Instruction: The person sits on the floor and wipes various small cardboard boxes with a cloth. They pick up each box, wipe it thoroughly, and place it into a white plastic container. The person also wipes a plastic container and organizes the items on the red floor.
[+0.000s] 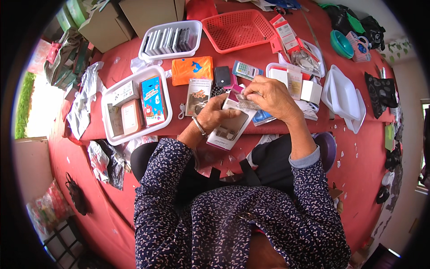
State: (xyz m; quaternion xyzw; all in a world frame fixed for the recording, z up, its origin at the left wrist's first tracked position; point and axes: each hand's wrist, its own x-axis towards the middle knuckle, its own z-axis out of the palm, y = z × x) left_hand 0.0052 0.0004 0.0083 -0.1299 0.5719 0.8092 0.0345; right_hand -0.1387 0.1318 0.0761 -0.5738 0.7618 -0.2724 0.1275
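Over the red table (268, 54), your left hand (216, 114) grips a white card (230, 130) from below, steadying it, while your right hand (268, 96) pinches a small silvery packet (246, 104) just above it, fingers closed.

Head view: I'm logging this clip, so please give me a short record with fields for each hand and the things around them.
left hand: grip on a white card pack
right hand: grip on a small clear packet above the pack
surface: red table
left of hands: white tray with boxes
far side: red basket, white bin of flat packs
right: empty white trays
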